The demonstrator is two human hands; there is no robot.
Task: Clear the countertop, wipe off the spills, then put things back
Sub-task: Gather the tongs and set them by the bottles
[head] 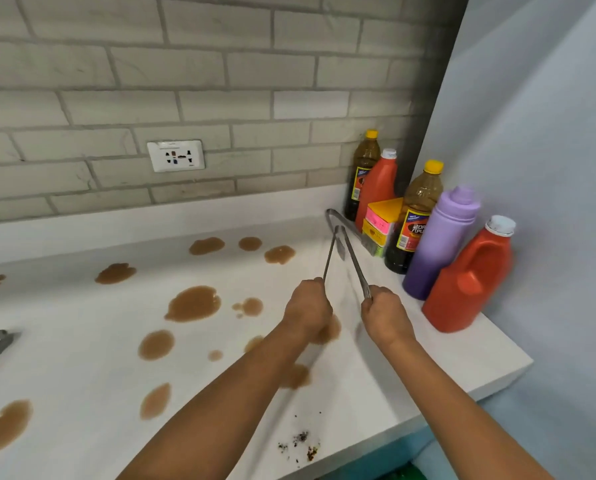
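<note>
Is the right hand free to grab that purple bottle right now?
Probably not yet: the right hand grips one arm of the metal tongs. The purple bottle stands close by, its front unblocked.

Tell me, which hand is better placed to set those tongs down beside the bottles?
Probably the right hand: it holds the arm of the metal tongs nearer the purple bottle and red jug. The left hand is over the brown spills.

Brown bottle [414, 216] label — only fragments "OR", "PU" legible.
</note>
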